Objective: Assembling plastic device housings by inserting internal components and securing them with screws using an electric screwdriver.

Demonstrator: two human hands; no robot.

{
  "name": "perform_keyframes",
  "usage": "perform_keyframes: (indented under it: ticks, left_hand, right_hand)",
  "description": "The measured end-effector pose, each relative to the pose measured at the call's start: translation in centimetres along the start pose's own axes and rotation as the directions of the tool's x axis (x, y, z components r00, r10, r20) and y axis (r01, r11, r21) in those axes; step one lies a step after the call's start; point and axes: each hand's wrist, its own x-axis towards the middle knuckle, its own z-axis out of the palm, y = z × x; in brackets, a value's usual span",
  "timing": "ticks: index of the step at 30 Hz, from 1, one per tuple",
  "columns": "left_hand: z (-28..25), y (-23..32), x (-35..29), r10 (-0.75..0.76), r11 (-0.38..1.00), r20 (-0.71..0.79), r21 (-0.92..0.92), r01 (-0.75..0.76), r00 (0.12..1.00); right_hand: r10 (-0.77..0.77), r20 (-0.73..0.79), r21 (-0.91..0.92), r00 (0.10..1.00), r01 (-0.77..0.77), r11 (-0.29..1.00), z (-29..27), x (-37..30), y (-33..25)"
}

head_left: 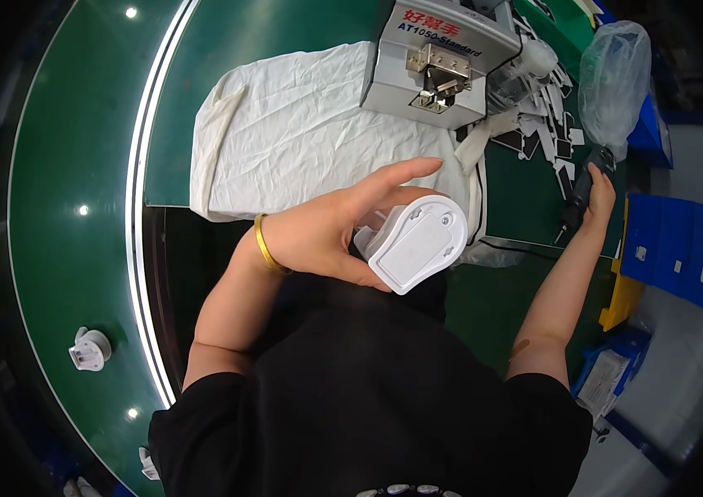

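Observation:
A white plastic housing (419, 244) with a rounded, tapering base is tilted in front of my body. My left hand (318, 228) grips it from the left, thumb below and fingers around its far side, with the index finger stretched out past it. The base faces up and shows a recessed panel, a screw in a round hole near the wide end and two small slots. Out to the right, my right hand (602, 197) is wrapped round a dark electric screwdriver (580, 197). Its thin bit points down toward the green tabletop's near edge, apart from the housing.
A grey machine (384, 79) with a metal fitting stands behind a white cloth (301, 124). Flat black and white pieces (546, 137) lie to its right, near a clear plastic bag (615, 79). Blue bins (670, 240) stand far right. Another white part (90, 349) sits on the green left-hand surface (78, 265).

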Motion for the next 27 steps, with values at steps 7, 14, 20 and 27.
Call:
perform_keyframes:
  ticks: [7,14,20,27]
  left_hand:
    - [-0.3,-0.1,0.0,-0.056,0.998,0.015,0.002,0.056,0.998]
    - [-0.5,-0.2,-0.3,-0.095,0.995,-0.088,0.018,0.096,0.992]
    - [0.4,0.4,-0.9,-0.069,0.962,-0.347,0.226,0.155,0.935]
    - [1.2,-0.4,-1.1,-0.119,0.955,-0.362,0.212,0.206,0.924]
  right_hand:
    - [0.022,-0.034,-0.142,0.999,-0.026,0.989,0.1,-2.2,-1.8]
    - [-0.342,-0.099,-0.380,0.935,0.282,0.881,0.0,-4.9,-3.6]
    - [-0.683,0.379,-0.244,0.624,0.779,0.577,8.4,-16.5,-9.8]
    - [-0.661,0.571,-0.298,0.486,0.873,0.385,12.8,-18.4,-10.0]
